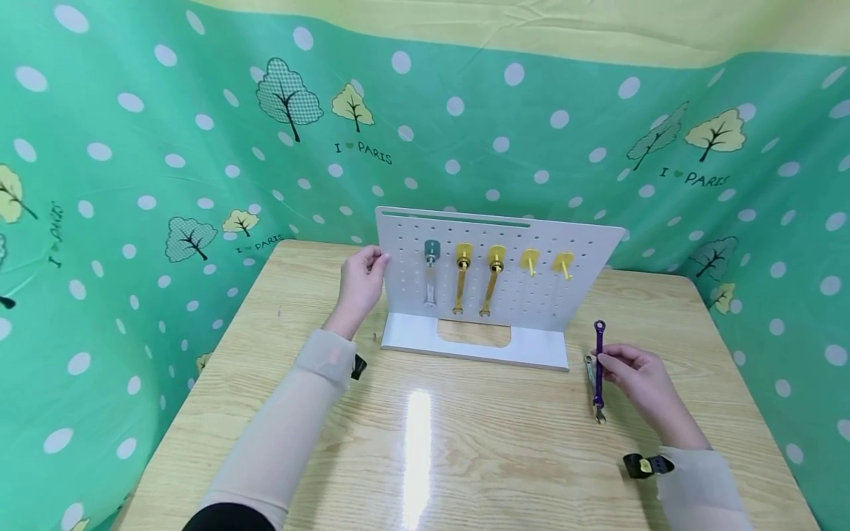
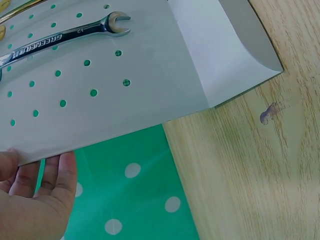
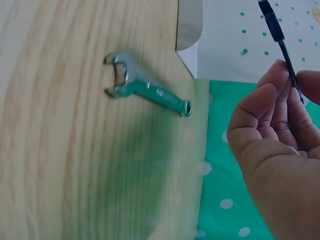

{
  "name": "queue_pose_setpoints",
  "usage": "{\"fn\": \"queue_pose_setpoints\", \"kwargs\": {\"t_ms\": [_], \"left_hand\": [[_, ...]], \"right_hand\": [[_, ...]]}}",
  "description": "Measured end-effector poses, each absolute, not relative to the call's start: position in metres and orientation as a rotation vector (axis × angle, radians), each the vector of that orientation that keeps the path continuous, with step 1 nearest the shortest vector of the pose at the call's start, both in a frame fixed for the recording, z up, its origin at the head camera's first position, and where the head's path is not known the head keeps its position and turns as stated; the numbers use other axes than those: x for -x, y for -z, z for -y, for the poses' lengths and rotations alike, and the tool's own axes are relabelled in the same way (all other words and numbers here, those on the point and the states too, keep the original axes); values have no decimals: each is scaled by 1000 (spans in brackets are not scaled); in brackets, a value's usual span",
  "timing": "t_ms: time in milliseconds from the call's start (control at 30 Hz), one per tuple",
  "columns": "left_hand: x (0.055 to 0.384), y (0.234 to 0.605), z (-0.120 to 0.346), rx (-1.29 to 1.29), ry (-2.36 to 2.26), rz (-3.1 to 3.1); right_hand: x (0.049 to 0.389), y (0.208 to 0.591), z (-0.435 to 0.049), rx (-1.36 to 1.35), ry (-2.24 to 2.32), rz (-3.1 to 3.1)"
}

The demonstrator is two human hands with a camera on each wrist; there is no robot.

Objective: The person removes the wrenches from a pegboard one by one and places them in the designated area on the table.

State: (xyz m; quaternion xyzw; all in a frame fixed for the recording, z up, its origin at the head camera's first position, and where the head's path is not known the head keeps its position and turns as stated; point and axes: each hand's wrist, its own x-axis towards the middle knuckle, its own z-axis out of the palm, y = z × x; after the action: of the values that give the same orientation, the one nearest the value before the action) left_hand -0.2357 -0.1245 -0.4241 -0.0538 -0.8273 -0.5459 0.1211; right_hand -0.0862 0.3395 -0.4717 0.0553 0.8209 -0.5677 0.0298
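The left hand pinches the left edge of a white, perforated, upright pegboard near the back edge of the wood-grain desk. The right hand pinches a slim purple metal wrench between thumb and fingers, above the desk toward its right edge. Just beside it, a shiny silver metal wrench lies on the desk. On the pegboard hang a silver open-ended wrench and two golden metal wrenches.
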Motion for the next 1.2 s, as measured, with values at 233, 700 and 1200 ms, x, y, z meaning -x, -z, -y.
{"fn": "queue_pose_setpoints", "kwargs": {"t_ms": [233, 700, 1200], "left_hand": [[235, 423, 123, 135, 1609, 2418], [235, 423, 123, 139, 1603, 2420], [234, 421, 123, 146, 1590, 2429]], "right_hand": [[83, 475, -343, -169, 1647, -2605], [78, 483, -354, -197, 1536, -2632], [74, 489, -364, -221, 1295, -2704]]}}
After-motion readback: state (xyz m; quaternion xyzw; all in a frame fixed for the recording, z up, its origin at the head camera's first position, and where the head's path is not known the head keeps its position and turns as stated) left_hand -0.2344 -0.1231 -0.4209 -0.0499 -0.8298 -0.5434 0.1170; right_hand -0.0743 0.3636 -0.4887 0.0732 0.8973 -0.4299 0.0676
